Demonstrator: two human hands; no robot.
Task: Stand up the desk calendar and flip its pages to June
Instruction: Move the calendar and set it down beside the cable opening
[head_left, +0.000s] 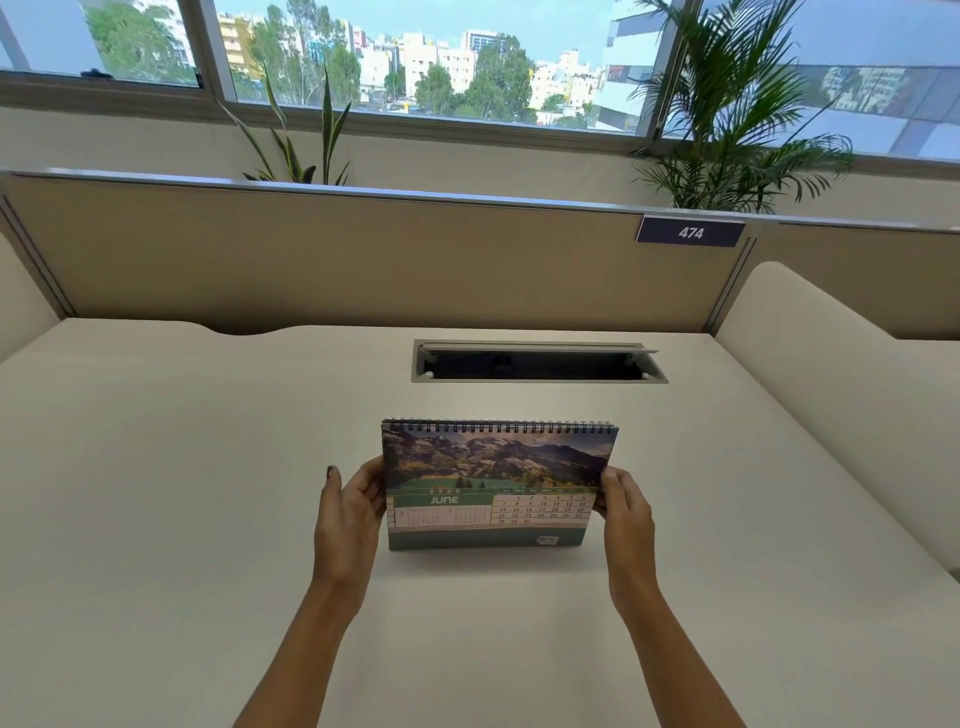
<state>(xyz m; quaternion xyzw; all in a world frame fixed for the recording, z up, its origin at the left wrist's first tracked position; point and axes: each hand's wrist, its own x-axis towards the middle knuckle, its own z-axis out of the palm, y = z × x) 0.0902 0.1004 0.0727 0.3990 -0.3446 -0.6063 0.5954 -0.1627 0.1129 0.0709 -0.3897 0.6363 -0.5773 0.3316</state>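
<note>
The desk calendar (493, 483) stands upright on the white desk (182, 493), spiral binding along its top. Its front page shows a mountain photo, the word JUNE and a date grid. My left hand (349, 514) grips the calendar's left edge, thumb in front and fingers curled behind. On the opposite edge my right hand (626, 512) holds it the same way. The calendar's bottom edge rests on the desk surface; its back side is hidden.
An open cable hatch (537, 361) is cut into the desk just behind the calendar. A beige partition (363, 254) with a "474" sign (690, 232) closes off the back. Plants and windows stand beyond it. A low divider (841, 364) rises on the right.
</note>
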